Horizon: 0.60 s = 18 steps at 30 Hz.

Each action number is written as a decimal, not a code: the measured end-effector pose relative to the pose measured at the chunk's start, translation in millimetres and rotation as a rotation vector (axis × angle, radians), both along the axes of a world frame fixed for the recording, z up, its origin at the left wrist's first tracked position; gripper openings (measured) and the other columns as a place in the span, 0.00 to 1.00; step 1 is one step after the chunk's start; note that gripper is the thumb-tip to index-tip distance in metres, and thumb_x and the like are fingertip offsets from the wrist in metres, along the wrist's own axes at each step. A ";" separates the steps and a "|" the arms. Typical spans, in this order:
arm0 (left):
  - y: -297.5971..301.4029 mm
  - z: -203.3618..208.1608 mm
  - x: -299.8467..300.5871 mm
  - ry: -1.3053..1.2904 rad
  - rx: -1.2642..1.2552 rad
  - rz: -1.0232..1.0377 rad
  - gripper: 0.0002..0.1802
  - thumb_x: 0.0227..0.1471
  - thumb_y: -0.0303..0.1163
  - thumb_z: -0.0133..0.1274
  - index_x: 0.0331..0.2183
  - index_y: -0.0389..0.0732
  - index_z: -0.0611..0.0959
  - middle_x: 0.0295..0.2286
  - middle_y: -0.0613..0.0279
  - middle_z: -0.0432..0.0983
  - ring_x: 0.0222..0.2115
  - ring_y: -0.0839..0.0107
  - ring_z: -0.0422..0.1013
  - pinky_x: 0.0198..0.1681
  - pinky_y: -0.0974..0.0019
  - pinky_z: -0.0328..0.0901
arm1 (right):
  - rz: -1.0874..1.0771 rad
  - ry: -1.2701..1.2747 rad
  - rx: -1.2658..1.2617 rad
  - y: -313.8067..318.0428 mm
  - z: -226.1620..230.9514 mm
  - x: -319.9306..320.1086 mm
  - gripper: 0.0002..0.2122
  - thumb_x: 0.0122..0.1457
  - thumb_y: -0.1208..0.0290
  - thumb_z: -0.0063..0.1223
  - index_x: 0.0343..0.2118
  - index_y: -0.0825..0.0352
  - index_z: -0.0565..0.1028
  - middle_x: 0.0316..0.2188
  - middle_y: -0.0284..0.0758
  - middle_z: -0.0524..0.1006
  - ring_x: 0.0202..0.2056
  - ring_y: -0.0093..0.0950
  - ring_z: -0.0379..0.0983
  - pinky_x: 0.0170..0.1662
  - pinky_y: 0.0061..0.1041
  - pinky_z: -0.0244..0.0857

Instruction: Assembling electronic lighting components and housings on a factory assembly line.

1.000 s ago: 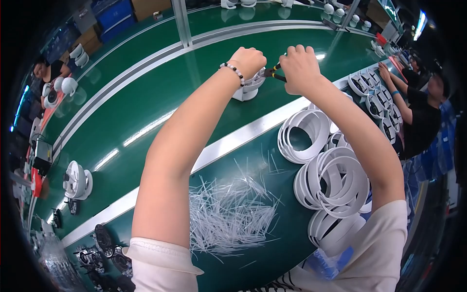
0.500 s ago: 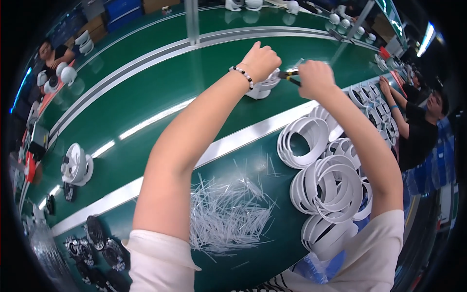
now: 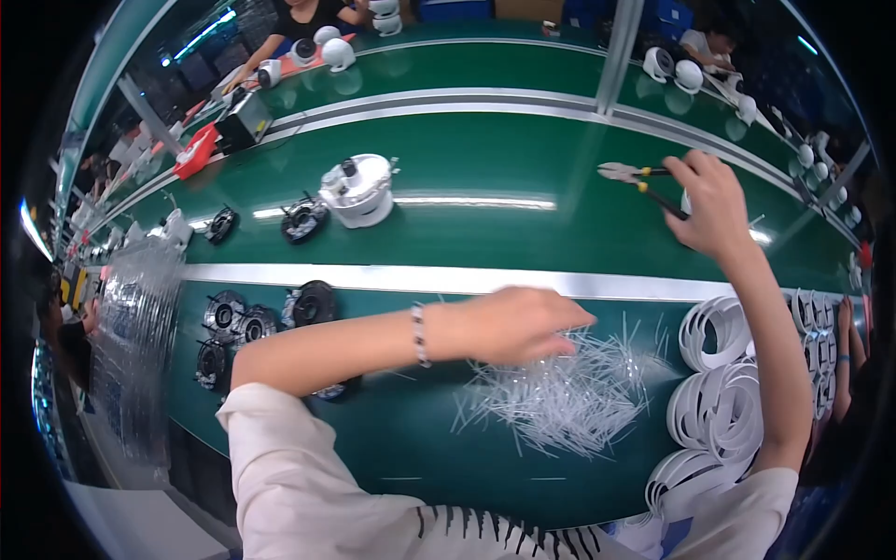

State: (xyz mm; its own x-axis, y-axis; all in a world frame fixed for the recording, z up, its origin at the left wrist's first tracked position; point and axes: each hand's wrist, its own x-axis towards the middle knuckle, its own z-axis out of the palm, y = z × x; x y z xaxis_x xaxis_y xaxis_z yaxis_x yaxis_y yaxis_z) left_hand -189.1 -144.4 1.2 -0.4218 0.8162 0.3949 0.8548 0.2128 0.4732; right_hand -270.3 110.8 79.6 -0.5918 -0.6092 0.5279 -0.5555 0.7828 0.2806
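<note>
My left hand, with a beaded bracelet on its wrist, hovers at the upper left edge of a pile of thin clear plastic strips. Its fingers point right, thumb and forefinger apart, and I see nothing between them. Further off, over the green belt, my right hand grips a pair of cutting pliers by their black and yellow handles. The handles are spread and the metal jaws point left, touching nothing. A white part behind my right hand is mostly hidden.
On the belt stand a white round housing and black round parts. More black parts lie left of my forearm. White rings are stacked at right. A metal post rises beyond; people work across the line.
My left hand has left the white part on the belt and come back to the strips. The pliers are now away from that part. My view has swung left.
</note>
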 end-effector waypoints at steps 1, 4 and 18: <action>-25.2 8.2 -5.8 0.056 0.026 0.064 0.17 0.43 0.32 0.52 0.39 0.38 0.74 0.31 0.56 0.74 0.32 0.59 0.70 0.35 0.63 0.66 | 0.054 0.010 0.004 -21.7 -0.7 -3.6 0.21 0.28 0.74 0.57 0.33 0.66 0.69 0.26 0.37 0.65 0.32 0.34 0.64 0.34 0.30 0.58; -102.2 24.5 -28.9 0.318 0.076 0.447 0.10 0.39 0.21 0.50 0.29 0.41 0.77 0.26 0.56 0.74 0.27 0.62 0.70 0.29 0.64 0.65 | 0.071 -0.011 0.064 -74.9 1.2 -16.1 0.22 0.28 0.73 0.58 0.34 0.65 0.69 0.28 0.37 0.65 0.33 0.34 0.63 0.35 0.28 0.58; -173.7 -19.0 -178.0 0.006 -0.506 1.029 0.10 0.40 0.34 0.51 0.29 0.42 0.80 0.35 0.55 0.73 0.48 0.60 0.59 0.45 0.48 0.55 | -0.114 -0.687 -0.071 -221.7 -41.3 -94.8 0.24 0.31 0.59 0.57 0.37 0.63 0.74 0.29 0.38 0.74 0.34 0.33 0.70 0.39 0.28 0.65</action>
State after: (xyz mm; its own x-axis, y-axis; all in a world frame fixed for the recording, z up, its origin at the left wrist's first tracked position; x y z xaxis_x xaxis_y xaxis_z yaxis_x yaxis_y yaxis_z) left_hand -367.1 -318.0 -17.8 -0.9807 0.1510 0.1240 0.1670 0.9773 0.1304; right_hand -365.2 -110.9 38.3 -0.8638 -0.5016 0.0476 -0.5024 0.8500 -0.1587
